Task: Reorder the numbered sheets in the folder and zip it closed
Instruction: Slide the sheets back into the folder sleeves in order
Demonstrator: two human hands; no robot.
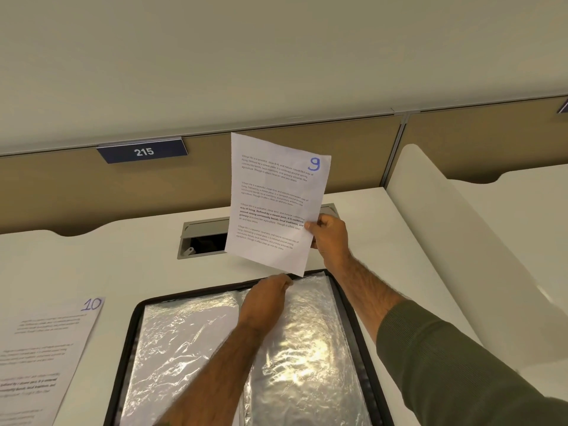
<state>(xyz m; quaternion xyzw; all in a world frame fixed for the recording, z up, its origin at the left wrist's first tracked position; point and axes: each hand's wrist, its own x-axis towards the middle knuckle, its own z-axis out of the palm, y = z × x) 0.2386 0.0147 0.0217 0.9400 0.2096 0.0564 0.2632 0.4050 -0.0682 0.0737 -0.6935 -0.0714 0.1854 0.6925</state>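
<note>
Right hand (327,238) pinches sheet 9 (273,204) by its right edge, upright above open folder (135,318). Left hand (266,298) at top edge of folder's plastic sleeves (310,333), fingers curled, grip unclear. Sheet 10 (46,348) lies on bench (123,265), left of folder.

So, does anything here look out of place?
Only mildly: sheet 10 lies loose on the desk left of the open folder, whose plastic sleeves are crinkled; sheet 9 is held up in the right hand.

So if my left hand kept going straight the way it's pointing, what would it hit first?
Probably the bottom corner of sheet 9, just past your left hand. Depth is unclear, so it might pass under to the folder's black rim.
</note>
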